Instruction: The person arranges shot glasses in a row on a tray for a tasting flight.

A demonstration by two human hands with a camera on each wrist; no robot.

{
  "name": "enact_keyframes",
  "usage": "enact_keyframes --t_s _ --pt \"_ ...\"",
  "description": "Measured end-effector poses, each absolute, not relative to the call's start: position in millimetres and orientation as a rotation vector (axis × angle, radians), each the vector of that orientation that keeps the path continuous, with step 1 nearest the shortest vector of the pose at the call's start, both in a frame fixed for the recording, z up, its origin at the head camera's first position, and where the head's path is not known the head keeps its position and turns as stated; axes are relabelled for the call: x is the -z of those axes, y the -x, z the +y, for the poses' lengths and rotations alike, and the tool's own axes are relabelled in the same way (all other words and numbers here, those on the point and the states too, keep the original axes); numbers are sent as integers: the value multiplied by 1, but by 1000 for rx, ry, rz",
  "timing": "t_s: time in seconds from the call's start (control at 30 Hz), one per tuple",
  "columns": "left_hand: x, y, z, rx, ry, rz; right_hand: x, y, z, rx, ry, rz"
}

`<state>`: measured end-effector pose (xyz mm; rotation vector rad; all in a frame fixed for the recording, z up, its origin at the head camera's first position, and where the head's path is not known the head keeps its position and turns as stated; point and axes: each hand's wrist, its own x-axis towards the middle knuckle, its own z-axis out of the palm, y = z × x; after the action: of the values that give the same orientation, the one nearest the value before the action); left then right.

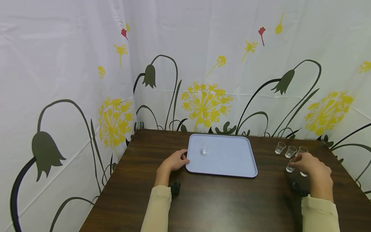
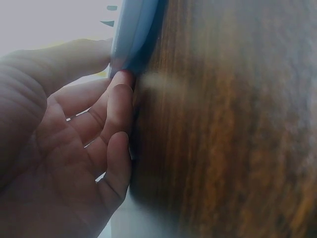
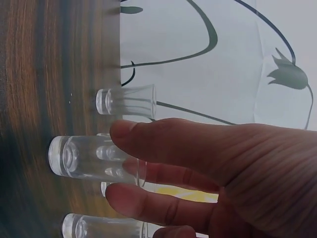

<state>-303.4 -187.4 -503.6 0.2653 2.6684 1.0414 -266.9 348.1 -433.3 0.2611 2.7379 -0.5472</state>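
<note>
At the near left corner of a pale blue tray point(image 1: 223, 158), my left hand point(image 1: 175, 161) grips the rim. The left wrist view shows the thumb on one side of the tray edge point(image 2: 133, 34) and curled fingers on the other. One clear shot glass point(image 1: 204, 150) stands on the tray, left of its middle. To the right, my right hand point(image 1: 314, 167) pinches the upper part of another shot glass point(image 3: 79, 157) between thumb and fingers. Several more clear glasses surround that hand, including a glass point(image 3: 126, 100) beyond the thumb and a glass point(image 3: 94, 227) below the fingers.
Everything stands on a dark brown wooden table point(image 1: 220, 203). Beyond its far edge hangs a white curtain point(image 1: 185, 42) with printed flowers. Two glasses stand behind the right hand, a left glass point(image 1: 280, 148) and a middle glass point(image 1: 290, 151), close to their neighbours.
</note>
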Motion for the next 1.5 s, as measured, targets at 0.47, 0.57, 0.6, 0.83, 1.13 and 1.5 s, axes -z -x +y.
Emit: enact_keyframes --t_s 0.47,0.57,0.6,0.83,1.13,1.5 --pt "502 306 -187 -1033 -256 2669 441 277 330 469 -233 2832" --pt "501 304 -186 -1032 -264 2664 441 277 327 454 -227 2843" --pt "501 304 -186 -1031 -263 2663 441 277 326 450 -225 2843" --pt "502 303 -187 -1031 -244 2663 441 277 321 430 -227 2868" --pt "507 304 -184 -1042 -260 2642 443 277 315 368 -224 2911" --pt "504 304 -187 -1051 -240 2663 443 290 272 307 -81 3049"
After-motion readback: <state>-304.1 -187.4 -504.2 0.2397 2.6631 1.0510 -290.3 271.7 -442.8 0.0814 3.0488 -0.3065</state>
